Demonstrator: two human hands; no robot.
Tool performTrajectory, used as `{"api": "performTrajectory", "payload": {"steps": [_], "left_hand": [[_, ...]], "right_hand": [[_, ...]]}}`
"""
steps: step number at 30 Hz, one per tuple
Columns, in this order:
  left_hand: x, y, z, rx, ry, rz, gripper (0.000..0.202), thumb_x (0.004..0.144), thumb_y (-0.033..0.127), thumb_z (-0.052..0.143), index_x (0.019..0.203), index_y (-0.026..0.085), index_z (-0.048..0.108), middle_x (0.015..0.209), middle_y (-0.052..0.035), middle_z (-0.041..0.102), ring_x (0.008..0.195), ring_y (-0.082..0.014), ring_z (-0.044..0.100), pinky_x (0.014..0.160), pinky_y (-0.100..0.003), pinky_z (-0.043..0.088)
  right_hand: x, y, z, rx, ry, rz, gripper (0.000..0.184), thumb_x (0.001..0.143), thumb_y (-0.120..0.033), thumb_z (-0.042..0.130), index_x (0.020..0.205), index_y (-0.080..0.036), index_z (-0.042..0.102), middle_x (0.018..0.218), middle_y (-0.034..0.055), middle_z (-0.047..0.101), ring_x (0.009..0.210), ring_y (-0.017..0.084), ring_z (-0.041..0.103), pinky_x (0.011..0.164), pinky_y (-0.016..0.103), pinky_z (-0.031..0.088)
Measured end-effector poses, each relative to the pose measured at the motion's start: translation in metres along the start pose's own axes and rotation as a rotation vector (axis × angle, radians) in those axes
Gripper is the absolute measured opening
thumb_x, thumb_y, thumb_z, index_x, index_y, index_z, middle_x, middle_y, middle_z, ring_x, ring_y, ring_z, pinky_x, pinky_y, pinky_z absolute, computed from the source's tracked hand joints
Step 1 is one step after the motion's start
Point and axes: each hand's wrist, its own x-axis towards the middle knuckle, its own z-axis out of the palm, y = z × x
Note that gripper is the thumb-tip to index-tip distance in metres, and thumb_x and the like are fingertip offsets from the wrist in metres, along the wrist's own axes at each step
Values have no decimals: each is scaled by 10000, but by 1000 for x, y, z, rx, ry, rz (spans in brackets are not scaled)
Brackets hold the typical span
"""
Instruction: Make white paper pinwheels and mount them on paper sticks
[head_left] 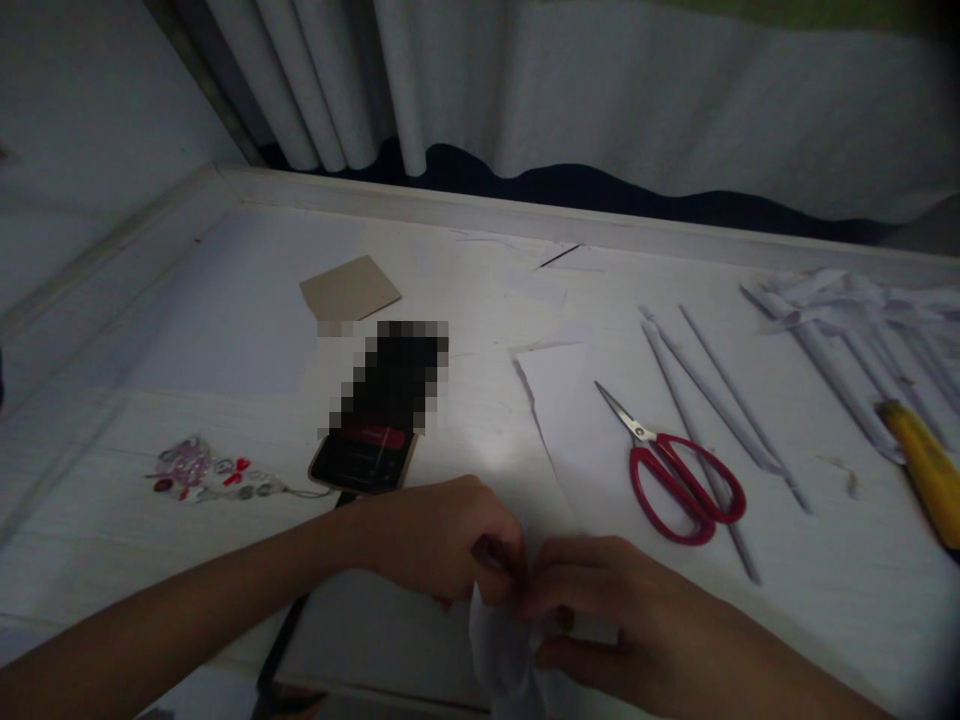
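Observation:
Both hands meet at the front of the white table, their fingers closed around a thin white piece of paper (501, 640). My left hand (457, 535) pinches its upper end with curled fingers. Close against it, my right hand (600, 605) grips the same paper from the right side. Part of the paper hangs down below the fingers, and its lower end is blurred. Just beyond the hands lies a torn white sheet (562, 400). Red-handled scissors (675, 480) rest partly on that sheet, blades pointing away to the left.
A phone (364, 455) with a beaded charm (217, 470) lies left, below a brown card (351, 288). Thin rolled paper sticks (697, 390) lie right, near a yellow-handled tool (922, 465) and crumpled white strips (862, 300). A raised edge (480, 218) runs along the back, under a curtain.

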Motion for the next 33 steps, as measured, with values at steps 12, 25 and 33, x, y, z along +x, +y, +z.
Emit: {"api": "performTrajectory", "payload": {"steps": [12, 25, 33], "left_hand": [[0, -4, 0, -24, -40, -22, 208, 665, 81, 490, 805, 138, 633, 676, 5, 623, 533, -92, 540, 502, -177, 422], [2, 0, -2, 39, -41, 87, 258, 638, -34, 513, 753, 152, 650, 641, 39, 632, 614, -88, 556, 553, -145, 418], [2, -2, -2, 31, -98, 15, 184, 683, 66, 498, 791, 136, 630, 642, 25, 596, 473, -72, 511, 471, -162, 417]], "right_hand": [[4, 7, 1, 118, -1, -22, 100, 727, -206, 591, 820, -170, 595, 824, 1, 607, 754, 100, 550, 674, 208, 401], [5, 6, 2, 125, -12, 7, 87, 723, -175, 585, 809, -177, 595, 801, -7, 602, 744, 100, 546, 660, 212, 404], [4, 6, 3, 129, -1, 2, 99, 729, -205, 589, 822, -175, 597, 783, 3, 599, 747, 111, 552, 695, 227, 412]]}}
